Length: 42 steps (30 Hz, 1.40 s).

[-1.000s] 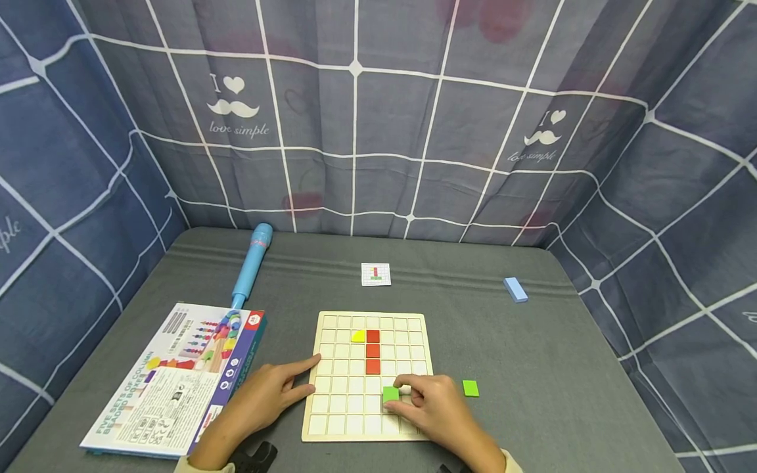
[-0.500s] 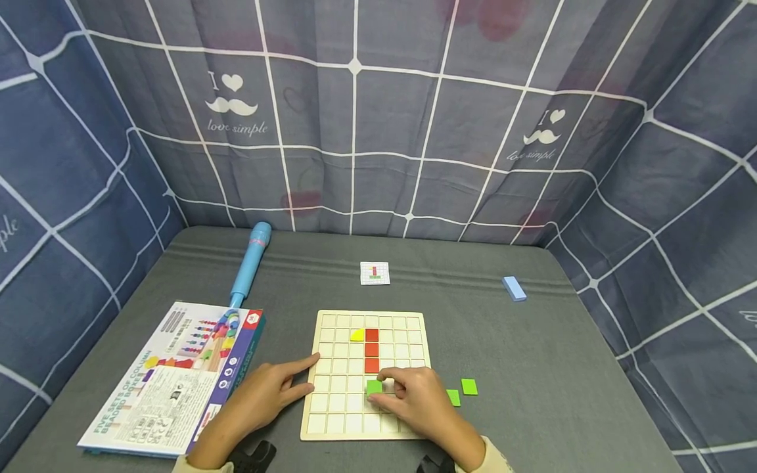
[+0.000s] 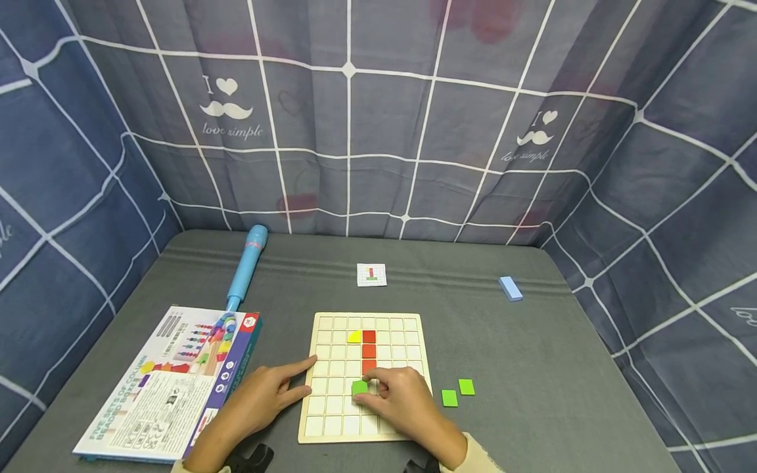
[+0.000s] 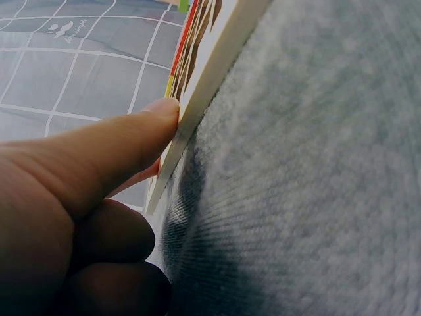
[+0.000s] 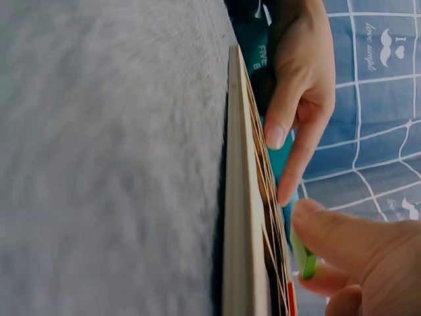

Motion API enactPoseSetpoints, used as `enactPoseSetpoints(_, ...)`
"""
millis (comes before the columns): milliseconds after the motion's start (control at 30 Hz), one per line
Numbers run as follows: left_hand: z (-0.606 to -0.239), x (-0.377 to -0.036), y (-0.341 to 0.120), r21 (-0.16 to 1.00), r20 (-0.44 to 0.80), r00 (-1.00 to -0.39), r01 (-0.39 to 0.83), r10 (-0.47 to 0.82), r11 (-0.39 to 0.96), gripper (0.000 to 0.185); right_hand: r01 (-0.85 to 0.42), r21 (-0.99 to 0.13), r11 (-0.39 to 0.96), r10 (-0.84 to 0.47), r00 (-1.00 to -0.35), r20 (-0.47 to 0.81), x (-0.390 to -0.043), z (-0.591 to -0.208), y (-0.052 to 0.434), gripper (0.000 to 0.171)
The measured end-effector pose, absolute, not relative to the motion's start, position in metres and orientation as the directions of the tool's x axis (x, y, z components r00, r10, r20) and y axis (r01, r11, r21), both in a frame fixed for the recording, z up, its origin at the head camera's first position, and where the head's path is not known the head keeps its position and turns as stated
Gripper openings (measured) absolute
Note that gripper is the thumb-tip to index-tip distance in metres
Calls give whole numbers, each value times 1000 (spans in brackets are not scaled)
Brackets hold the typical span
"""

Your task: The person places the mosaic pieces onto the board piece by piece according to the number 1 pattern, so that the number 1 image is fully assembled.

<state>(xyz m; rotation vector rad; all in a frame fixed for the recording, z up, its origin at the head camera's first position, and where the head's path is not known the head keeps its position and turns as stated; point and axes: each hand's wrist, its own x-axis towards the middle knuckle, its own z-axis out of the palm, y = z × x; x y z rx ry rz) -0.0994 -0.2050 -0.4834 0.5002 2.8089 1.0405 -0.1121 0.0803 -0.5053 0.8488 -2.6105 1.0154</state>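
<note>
In the head view, a pale wooden grid board lies on the grey cloth. My right hand pinches a green square tile between thumb and forefinger, over the board's lower middle. In the right wrist view this tile is just above the board's surface. Three red squares stand in a column on the board, a yellow rounded piece left of the top one. My left hand touches the board's left edge with extended forefinger and thumb; the left wrist view shows its other fingers bent.
Two green tiles lie right of the board. Behind it is a small pattern card; a light blue block is further right. A printed box and a blue microphone-shaped object lie at left. Gridded curtains surround the table.
My right hand has carried the green tile leftward across the board, from right of the red column to slightly left of it. The left hand has stayed at the board's edge.
</note>
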Motion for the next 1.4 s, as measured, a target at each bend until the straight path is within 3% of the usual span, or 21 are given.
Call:
enactPoseSetpoints(300, -484, -98, -205, 655, 29, -939, 277, 342, 703, 50, -523, -579, 625, -387, -853, 352, -114, -508, 69, 30)
enactPoseSetpoints(733, -484, -99, -204, 639, 28, -944, 270, 329, 720, 49, -544, -508, 668, -384, -836, 392, -114, -509, 64, 33)
enactPoseSetpoints(1400, -482, -99, -203, 634, 4, -948, 248, 317, 733, 50, -526, -600, 603, -395, -850, 348, -115, -510, 70, 19)
